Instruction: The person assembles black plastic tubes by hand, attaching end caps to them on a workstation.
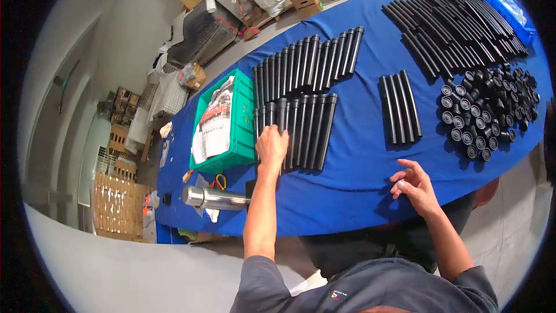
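Note:
My left hand (272,144) is closed around a black tube (282,108) in the nearer row of capped black tubes (313,133) beside the green crate. Behind that row lies a second row of capped tubes (307,64). My right hand (414,185) hovers over the cloth near the table's front edge, its fingers apart and nothing visible in them. Past it lie a few tubes without caps (401,107), side by side. A heap of round black caps (478,116) sits to their right.
A green crate (243,122) holds a printed white bag. Near it are a metal cylinder (217,198) and yellow-handled scissors (219,181). Many black tubes (446,26) and a blue bin (509,14) occupy the far right. Blue cloth (353,188) covers the table.

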`<state>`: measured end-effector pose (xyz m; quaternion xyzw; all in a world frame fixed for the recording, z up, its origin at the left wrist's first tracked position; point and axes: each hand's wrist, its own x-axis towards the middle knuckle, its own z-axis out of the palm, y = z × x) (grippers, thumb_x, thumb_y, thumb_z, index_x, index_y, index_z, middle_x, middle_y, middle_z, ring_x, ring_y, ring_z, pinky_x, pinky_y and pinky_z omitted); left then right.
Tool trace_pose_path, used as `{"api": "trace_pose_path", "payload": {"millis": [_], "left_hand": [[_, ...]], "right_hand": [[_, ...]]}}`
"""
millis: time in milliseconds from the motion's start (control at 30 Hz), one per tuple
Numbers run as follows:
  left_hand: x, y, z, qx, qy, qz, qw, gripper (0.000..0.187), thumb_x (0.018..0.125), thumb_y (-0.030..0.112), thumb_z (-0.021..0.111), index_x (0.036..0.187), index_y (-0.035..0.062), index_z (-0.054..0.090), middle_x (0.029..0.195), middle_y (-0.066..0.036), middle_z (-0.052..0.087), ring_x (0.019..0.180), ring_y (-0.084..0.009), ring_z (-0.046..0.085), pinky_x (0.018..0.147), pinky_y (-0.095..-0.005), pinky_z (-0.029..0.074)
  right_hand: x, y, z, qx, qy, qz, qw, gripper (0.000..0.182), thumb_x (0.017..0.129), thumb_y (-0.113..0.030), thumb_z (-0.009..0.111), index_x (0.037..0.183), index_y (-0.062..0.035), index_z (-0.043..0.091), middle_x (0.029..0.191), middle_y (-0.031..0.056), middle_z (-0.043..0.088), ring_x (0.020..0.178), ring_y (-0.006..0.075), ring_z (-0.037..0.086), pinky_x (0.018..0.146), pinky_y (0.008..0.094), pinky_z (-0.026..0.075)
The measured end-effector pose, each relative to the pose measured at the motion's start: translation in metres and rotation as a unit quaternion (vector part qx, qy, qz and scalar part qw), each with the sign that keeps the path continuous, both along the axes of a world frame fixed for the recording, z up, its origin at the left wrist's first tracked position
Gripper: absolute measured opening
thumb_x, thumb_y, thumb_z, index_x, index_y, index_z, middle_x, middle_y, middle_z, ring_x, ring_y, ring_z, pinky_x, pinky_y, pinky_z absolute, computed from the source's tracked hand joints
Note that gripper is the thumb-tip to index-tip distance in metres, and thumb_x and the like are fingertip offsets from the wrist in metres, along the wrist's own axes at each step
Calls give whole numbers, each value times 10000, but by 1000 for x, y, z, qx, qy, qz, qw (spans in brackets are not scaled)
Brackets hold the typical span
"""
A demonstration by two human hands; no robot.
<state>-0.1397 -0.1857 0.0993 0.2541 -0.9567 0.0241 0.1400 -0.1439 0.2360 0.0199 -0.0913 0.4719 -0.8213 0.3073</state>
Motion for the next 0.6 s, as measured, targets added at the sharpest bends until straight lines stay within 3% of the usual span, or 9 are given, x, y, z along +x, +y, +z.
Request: {"api": "trace_pose_path", "payload": {"millis": [400,600], "left_hand": [[-24,-27,-19,-37,-51,25,998,306,881,244,727,983,-42,686,1042,-236,688,974,-422,700,844,-507,579],[-18,-27,-19,-34,-41,15,998,443,868,266,741,1198,17,583,1136,-220,659,1049,-421,668,864,-543,559]], "right_hand": [[0,1,-5,-3,8,18,1000,429,948,-97,701,1333,7,544,1049,125,679,877,185,684,757,340,582],[1,2,-5,-3,3,22,1000,378,951,-105,702,1288,12,578,1050,124,684,886,194,689,763,351,586]]}}
